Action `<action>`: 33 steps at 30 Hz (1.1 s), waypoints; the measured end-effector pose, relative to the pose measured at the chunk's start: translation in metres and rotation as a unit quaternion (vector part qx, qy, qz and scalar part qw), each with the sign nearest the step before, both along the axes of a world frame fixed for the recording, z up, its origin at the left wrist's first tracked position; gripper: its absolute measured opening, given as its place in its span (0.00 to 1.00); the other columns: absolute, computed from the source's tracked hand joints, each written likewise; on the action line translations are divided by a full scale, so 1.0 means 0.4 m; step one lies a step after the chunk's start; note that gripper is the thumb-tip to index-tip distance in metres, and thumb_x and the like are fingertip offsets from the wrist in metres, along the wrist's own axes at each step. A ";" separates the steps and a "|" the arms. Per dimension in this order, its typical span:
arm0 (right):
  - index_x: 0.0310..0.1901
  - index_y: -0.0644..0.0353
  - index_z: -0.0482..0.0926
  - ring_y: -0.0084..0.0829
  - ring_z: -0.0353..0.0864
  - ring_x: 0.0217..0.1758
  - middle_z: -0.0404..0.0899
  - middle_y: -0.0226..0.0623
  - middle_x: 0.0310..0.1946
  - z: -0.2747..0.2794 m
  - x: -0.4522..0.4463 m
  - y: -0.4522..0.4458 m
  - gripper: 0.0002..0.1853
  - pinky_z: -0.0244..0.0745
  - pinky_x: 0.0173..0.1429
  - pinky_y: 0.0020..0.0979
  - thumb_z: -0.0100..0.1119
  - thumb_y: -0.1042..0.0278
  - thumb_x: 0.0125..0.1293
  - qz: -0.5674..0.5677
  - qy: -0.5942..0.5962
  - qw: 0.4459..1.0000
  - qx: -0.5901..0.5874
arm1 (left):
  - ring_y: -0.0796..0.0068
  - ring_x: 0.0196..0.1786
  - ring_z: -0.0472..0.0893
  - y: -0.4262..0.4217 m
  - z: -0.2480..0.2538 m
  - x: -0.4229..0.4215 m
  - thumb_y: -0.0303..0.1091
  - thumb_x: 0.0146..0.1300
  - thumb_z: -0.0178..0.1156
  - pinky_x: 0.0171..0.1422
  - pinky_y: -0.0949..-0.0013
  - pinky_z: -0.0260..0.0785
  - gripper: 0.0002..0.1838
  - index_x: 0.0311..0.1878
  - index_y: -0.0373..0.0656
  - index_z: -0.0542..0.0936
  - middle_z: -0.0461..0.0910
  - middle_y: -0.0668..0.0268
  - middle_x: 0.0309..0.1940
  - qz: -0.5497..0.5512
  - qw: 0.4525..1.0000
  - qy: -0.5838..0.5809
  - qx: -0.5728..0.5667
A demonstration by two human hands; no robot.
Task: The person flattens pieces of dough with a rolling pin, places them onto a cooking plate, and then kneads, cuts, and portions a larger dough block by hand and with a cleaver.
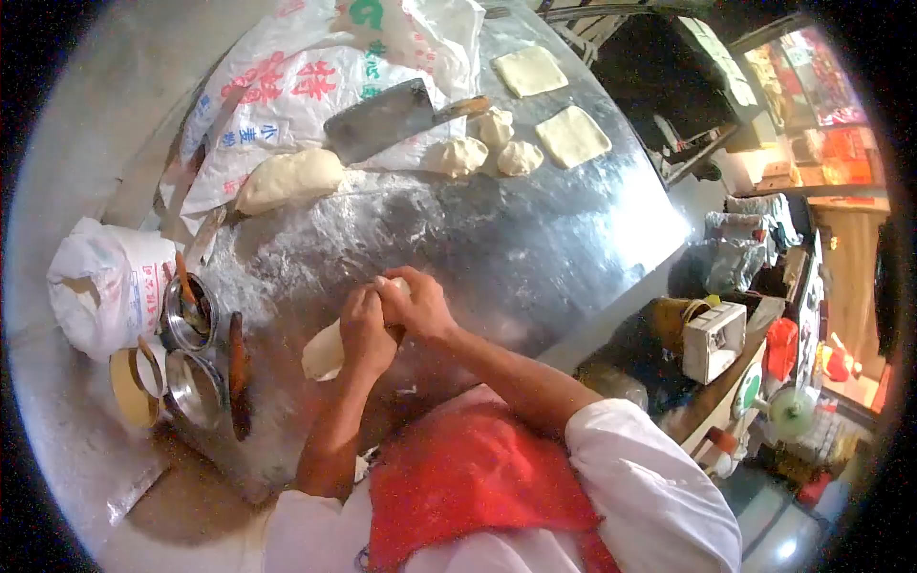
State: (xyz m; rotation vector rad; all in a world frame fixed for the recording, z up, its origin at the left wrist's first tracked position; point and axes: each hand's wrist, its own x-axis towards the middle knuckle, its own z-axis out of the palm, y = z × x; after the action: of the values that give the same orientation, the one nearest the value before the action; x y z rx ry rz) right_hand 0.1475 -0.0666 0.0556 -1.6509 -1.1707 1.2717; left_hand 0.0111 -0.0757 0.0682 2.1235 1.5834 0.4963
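My left hand (367, 327) and my right hand (420, 304) are together over the near part of the metal worktable. Both have their fingers closed on a piece of pale dough (325, 353). One flattened end of it sticks out to the left of my left hand, and a small bit shows above the fingers. Most of the dough between the palms is hidden. Farther back lies a large dough lump (289, 181). Right of it are gathered dough balls (463, 156) and two flat dough squares (573, 137), (529, 72) near the far right edge.
A wide-bladed cleaver (382, 121) lies on printed flour sacks (287, 86) at the back. On the left stand an open white sack (105, 286), metal bowls (196, 390) and a wooden rolling pin (239, 377). Flour dusts the metal table (382, 224). Shelves with a white crate (714, 342) are at right.
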 end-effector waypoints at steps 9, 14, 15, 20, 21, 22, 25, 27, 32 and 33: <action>0.36 0.62 0.86 0.50 0.88 0.36 0.85 0.52 0.31 -0.186 0.078 -0.105 0.19 0.81 0.44 0.45 0.66 0.50 0.63 0.070 -0.153 0.985 0.037 | 0.59 0.67 0.74 -0.090 -0.059 0.029 0.33 0.61 0.65 0.77 0.37 0.53 0.21 0.58 0.43 0.77 0.80 0.63 0.54 -0.121 0.957 0.262 0.042; 0.47 0.64 0.86 0.29 0.86 0.40 0.87 0.39 0.40 0.146 0.138 -0.088 0.13 0.82 0.41 0.30 0.62 0.64 0.67 0.134 0.331 0.914 -0.193 | 0.50 0.64 0.76 0.074 -0.051 0.064 0.39 0.66 0.60 0.77 0.37 0.58 0.18 0.58 0.48 0.80 0.79 0.54 0.56 -0.073 0.977 0.185 -0.073; 0.49 0.64 0.86 0.31 0.85 0.49 0.87 0.41 0.44 0.316 0.125 -0.086 0.14 0.82 0.48 0.33 0.63 0.65 0.68 0.298 0.218 0.927 -0.064 | 0.48 0.65 0.76 0.121 -0.056 0.076 0.42 0.68 0.60 0.77 0.43 0.61 0.21 0.61 0.47 0.79 0.79 0.51 0.58 -0.058 0.955 0.209 -0.203; 0.61 0.56 0.80 0.47 0.82 0.60 0.79 0.47 0.61 0.509 0.152 -0.003 0.23 0.74 0.66 0.50 0.67 0.66 0.64 0.238 -0.238 0.837 0.431 | 0.47 0.70 0.73 0.085 -0.071 0.036 0.52 0.61 0.71 0.74 0.52 0.67 0.43 0.74 0.42 0.68 0.75 0.50 0.67 -0.001 0.985 0.050 -0.166; 0.67 0.51 0.76 0.51 0.80 0.62 0.75 0.46 0.66 0.417 0.188 0.036 0.27 0.71 0.69 0.56 0.66 0.62 0.65 0.072 -0.293 0.782 0.545 | 0.46 0.70 0.73 0.069 -0.108 0.007 0.51 0.58 0.74 0.75 0.48 0.64 0.47 0.76 0.40 0.65 0.73 0.47 0.68 -0.051 0.995 0.048 -0.078; 0.67 0.50 0.76 0.50 0.77 0.66 0.75 0.46 0.66 0.317 0.225 0.084 0.27 0.69 0.70 0.58 0.65 0.61 0.66 0.009 -0.325 0.787 0.524 | 0.47 0.70 0.72 0.051 -0.057 -0.006 0.52 0.49 0.80 0.73 0.47 0.65 0.55 0.77 0.40 0.63 0.73 0.48 0.67 -0.035 0.996 0.044 -0.068; 0.68 0.50 0.75 0.51 0.71 0.71 0.72 0.47 0.69 0.009 0.352 0.117 0.27 0.63 0.73 0.60 0.64 0.64 0.66 0.120 -0.602 0.750 0.246 | 0.41 0.63 0.76 -0.006 -0.015 -0.036 0.48 0.47 0.82 0.65 0.47 0.71 0.54 0.75 0.43 0.63 0.75 0.47 0.62 -0.012 0.991 0.136 -0.005; 0.68 0.51 0.75 0.52 0.71 0.71 0.71 0.48 0.69 -0.022 0.311 0.104 0.27 0.64 0.73 0.57 0.63 0.65 0.67 0.104 -0.524 0.795 0.288 | 0.41 0.61 0.76 0.019 -0.051 -0.050 0.45 0.48 0.81 0.64 0.46 0.71 0.49 0.71 0.42 0.67 0.76 0.47 0.60 -0.011 0.991 0.127 -0.025; 0.70 0.56 0.73 0.48 0.77 0.65 0.75 0.50 0.64 -0.101 0.068 -0.008 0.28 0.74 0.68 0.43 0.63 0.57 0.72 0.177 -0.164 0.956 0.165 | 0.41 0.55 0.80 0.036 -0.023 -0.037 0.31 0.56 0.70 0.61 0.47 0.73 0.23 0.56 0.37 0.79 0.81 0.47 0.52 -0.014 0.999 0.030 -0.038; 0.70 0.56 0.73 0.48 0.77 0.65 0.75 0.50 0.64 -0.088 0.034 -0.009 0.28 0.74 0.68 0.43 0.63 0.57 0.72 0.182 -0.159 0.955 0.170 | 0.41 0.55 0.80 0.029 -0.018 -0.041 0.31 0.56 0.70 0.61 0.47 0.73 0.23 0.56 0.37 0.79 0.81 0.47 0.52 -0.007 0.999 0.036 -0.036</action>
State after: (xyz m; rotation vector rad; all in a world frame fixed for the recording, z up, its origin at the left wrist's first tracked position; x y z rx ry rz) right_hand 0.1611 -0.0704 0.0204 -1.4540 -1.8468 0.9584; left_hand -0.0054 -0.0642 0.0609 2.1181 1.6003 0.3581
